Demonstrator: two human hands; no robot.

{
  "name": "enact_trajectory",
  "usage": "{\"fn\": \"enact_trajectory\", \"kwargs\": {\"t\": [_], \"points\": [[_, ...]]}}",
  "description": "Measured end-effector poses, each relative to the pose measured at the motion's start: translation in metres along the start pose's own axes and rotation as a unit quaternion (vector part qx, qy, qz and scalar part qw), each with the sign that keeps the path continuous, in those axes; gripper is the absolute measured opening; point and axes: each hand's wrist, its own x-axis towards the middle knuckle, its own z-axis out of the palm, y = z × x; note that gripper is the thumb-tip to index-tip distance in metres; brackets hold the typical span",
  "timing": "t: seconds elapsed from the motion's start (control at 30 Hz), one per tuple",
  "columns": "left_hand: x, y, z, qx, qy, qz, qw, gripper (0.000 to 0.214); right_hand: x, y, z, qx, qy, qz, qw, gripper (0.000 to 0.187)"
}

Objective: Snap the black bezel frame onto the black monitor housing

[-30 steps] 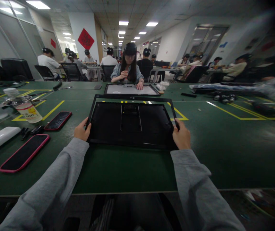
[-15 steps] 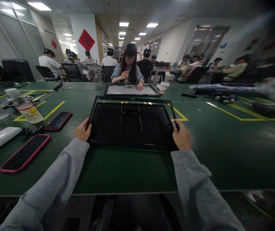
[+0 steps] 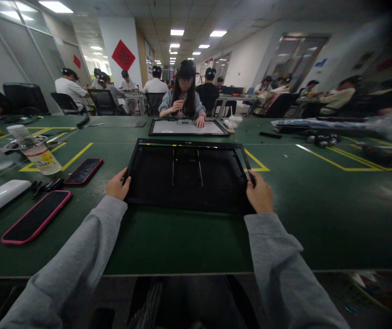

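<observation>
A thin black monitor bezel with small pale lettering on its far edge lies over a black monitor back cover, tilted slightly. Between their far edges a narrow strip of the table shows. My left hand is closed around the left side of the bezel, thumb on top. On the right side, my right hand grips the bezel the same way. Both hands are close to the cover's side edges; whether the fingers underneath also touch the cover is hidden. Two upright ribs run across the cover's middle.
To the left on the green table lie a pink-cased phone, a red-edged phone, a white case and a bottle. Opposite, a co-worker rests a hand on a display panel. Plastic-wrapped items lie right.
The far edge of the bezel has come down toward the back cover, so the gap between them is narrower. Both hands keep their hold at the sides.
</observation>
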Motion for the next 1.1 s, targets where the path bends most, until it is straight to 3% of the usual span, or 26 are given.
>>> {"fn": "enact_trajectory", "kwargs": {"t": [1.1], "points": [[0.0009,-0.0032,0.0019,0.004,-0.005,0.001,1.000,0.050,-0.0003,-0.0003,-0.0007,0.014,-0.005,0.003,1.000,0.048]]}}
